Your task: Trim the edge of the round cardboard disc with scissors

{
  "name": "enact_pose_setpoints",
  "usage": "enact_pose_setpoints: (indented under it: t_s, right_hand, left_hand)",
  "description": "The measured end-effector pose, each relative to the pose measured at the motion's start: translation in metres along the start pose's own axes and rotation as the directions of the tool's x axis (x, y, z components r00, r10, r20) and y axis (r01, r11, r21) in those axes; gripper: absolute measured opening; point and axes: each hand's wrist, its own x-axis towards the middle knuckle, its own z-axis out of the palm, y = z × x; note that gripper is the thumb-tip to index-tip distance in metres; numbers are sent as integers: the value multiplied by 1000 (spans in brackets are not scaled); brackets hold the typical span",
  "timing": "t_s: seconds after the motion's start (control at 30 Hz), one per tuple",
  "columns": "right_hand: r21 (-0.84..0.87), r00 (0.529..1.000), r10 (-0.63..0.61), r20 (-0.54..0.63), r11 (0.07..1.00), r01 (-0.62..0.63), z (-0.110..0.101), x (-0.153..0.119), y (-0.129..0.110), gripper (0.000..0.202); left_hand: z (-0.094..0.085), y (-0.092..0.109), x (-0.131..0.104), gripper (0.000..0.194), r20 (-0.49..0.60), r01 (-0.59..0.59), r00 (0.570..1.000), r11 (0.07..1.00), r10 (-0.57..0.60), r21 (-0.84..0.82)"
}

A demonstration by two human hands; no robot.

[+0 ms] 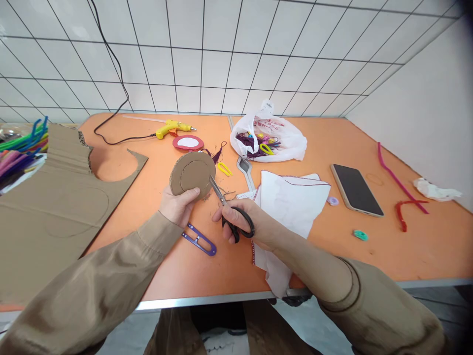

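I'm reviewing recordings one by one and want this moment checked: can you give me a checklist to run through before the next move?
1. Left hand holds the cardboard disc: ok, with its thumb on the disc's face.
2. Right hand holds the scissors: ok.
3. Left thumb apart from the scissors: ok.
4. Scissors biting into the disc: cannot tell; the tip meets its right side.
5. Glue gun away from both hands: ok, lying near the wall.
6. White cloth out from under the right forearm: not ok, the forearm crosses over it.
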Motion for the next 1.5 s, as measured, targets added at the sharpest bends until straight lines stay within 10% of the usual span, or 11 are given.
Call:
enact_pose_setpoints:
  t_s: [1.5]
  right_hand:
    - [-75, 998, -29, -51, 997, 26, -3, 3, 7, 47]
  left_hand:
    - [-2, -3, -2, 48, 1, -31, 1000, 1000, 31, 2]
